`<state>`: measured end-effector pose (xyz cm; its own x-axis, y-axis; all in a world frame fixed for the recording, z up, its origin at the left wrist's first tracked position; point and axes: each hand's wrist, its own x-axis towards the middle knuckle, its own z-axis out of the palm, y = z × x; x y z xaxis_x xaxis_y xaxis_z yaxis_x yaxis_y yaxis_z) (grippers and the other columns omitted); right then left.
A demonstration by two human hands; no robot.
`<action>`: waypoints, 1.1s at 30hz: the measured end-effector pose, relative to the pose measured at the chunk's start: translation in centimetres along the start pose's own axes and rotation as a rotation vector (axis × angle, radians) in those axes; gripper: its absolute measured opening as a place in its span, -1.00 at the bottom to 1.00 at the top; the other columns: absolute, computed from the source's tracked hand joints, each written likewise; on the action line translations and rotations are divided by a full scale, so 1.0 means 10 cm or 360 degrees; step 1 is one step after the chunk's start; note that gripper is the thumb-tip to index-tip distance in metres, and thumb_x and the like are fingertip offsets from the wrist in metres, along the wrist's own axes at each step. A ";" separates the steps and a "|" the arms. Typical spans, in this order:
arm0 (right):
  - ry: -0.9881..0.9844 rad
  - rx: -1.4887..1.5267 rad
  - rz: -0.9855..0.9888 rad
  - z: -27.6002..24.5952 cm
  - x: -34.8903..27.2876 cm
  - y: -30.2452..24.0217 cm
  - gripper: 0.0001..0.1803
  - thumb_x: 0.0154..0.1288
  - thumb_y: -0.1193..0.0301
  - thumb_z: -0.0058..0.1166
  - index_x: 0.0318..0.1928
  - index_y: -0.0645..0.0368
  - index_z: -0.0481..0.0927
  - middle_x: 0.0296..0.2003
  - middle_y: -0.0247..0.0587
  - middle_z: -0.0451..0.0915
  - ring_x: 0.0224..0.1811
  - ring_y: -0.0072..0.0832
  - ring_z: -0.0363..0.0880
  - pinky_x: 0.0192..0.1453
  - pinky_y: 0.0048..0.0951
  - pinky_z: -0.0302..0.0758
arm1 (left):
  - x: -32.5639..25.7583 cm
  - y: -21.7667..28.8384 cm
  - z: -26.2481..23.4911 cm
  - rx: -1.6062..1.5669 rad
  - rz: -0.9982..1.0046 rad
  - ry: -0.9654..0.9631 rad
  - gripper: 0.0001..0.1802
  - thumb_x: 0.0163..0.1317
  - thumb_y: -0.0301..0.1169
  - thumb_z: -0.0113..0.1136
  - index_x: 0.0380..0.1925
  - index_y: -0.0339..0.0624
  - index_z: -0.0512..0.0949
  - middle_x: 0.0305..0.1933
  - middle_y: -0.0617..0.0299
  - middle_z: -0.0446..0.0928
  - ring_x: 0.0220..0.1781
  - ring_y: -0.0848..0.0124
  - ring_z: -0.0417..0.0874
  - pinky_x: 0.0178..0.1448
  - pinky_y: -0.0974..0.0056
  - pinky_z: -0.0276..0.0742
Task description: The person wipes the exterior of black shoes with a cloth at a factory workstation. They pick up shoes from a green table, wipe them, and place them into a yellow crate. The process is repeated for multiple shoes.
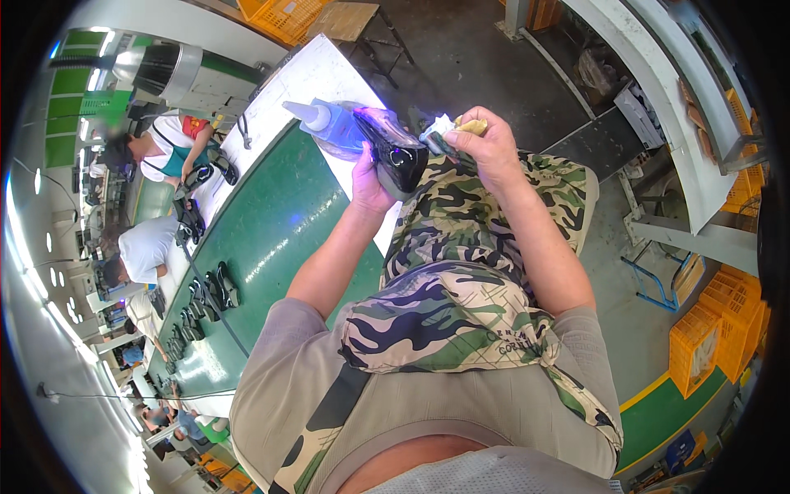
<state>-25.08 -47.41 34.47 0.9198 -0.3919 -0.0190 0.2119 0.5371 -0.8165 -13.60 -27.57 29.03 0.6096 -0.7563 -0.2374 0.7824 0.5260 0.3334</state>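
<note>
My left hand [372, 183] grips a glossy black shoe [403, 165] from beneath and its near side, holding it over the white table edge and my camouflage apron [494, 210]. To the right of the shoe, my right hand [492, 151] pinches a crumpled cloth [439, 130], pale with a yellowish part under the fingers. The cloth hangs just beside the shoe; whether they touch I cannot tell. Just behind the shoe is a translucent blue bottle [333, 123] with a white pointed nozzle, partly hidden by it. A bluish-purple light falls on the shoe.
A green conveyor belt [280, 222] with white borders runs along my left, carrying several dark shoes [218, 288]. Co-workers [169, 148] sit along its far side. A lamp [164, 70] hangs at the upper left. Orange crates [695, 346] stand right, and a wooden stool [346, 20] beyond the table.
</note>
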 end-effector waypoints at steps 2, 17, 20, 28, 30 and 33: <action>0.0042 0.0055 0.0038 -0.04 -0.07 -0.06 -0.81 0.17 0.57 0.31 -0.31 0.23 0.51 -0.44 -0.30 0.58 -0.45 -0.61 0.54 -0.38 -0.54 0.51 | 0.02 -0.01 0.03 0.0044 0.0052 0.0053 -0.42 0.41 -0.04 0.05 0.30 -0.13 0.37 0.28 0.04 0.49 0.31 0.06 0.49 0.48 -0.09 0.30; 0.0851 0.0809 0.0079 -1.46 -0.07 0.15 -0.87 0.29 0.45 0.21 -0.27 0.09 0.49 -0.34 -0.26 0.63 -0.34 -0.41 0.63 -0.33 -0.38 0.54 | 0.97 0.11 1.47 0.0748 0.0132 -0.0286 -0.43 0.27 -0.18 0.29 0.24 -0.15 0.43 0.22 0.11 0.54 0.28 0.12 0.52 0.48 -0.05 0.30; 0.0937 0.0854 0.0072 -1.79 -0.16 0.35 -0.85 0.27 0.43 0.23 -0.28 0.08 0.48 -0.39 -0.28 0.62 -0.40 -0.42 0.62 -0.38 -0.40 0.50 | 1.25 -0.01 2.28 0.0918 0.0113 -0.0610 -0.48 0.25 -0.33 0.26 0.19 -0.25 0.44 0.21 0.04 0.55 0.27 0.10 0.53 0.48 -0.07 0.31; 0.0952 0.0626 0.0102 -2.13 -0.33 0.77 -0.87 0.26 0.42 0.22 -0.31 0.09 0.50 -0.47 -0.30 0.62 -0.56 -0.50 0.57 -0.54 -0.52 0.39 | 1.63 -0.40 4.64 0.1249 0.0784 -0.0841 -0.65 0.29 -0.43 0.23 0.04 -0.32 0.48 0.07 0.07 0.59 0.10 0.18 0.63 0.32 0.07 0.51; 0.0947 0.0602 0.0074 -2.14 -0.30 0.80 -0.85 0.23 0.45 0.25 -0.34 0.10 0.49 -0.50 -0.31 0.60 -0.59 -0.52 0.55 -0.57 -0.57 0.35 | 1.63 -0.49 5.27 0.1341 0.0941 -0.1025 -0.61 0.24 -0.50 0.26 0.04 -0.33 0.42 0.04 0.00 0.57 0.04 0.18 0.67 0.20 0.04 0.63; 0.0936 0.0549 -0.0011 -2.26 -0.21 0.86 -0.83 0.21 0.47 0.27 -0.36 0.11 0.48 -0.51 -0.31 0.59 -0.58 -0.53 0.55 -0.56 -0.57 0.36 | 1.60 -0.79 6.11 0.1593 0.1410 -0.1079 -0.60 0.23 -0.46 0.30 0.02 -0.35 0.43 0.00 -0.07 0.58 -0.09 0.18 0.72 -0.03 0.07 0.74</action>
<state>-32.65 -58.87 14.50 0.6064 -0.6845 -0.4046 0.3997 0.7023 -0.5891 -17.83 -67.57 78.40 0.4340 -0.5228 0.7337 -0.3788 0.6329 0.6752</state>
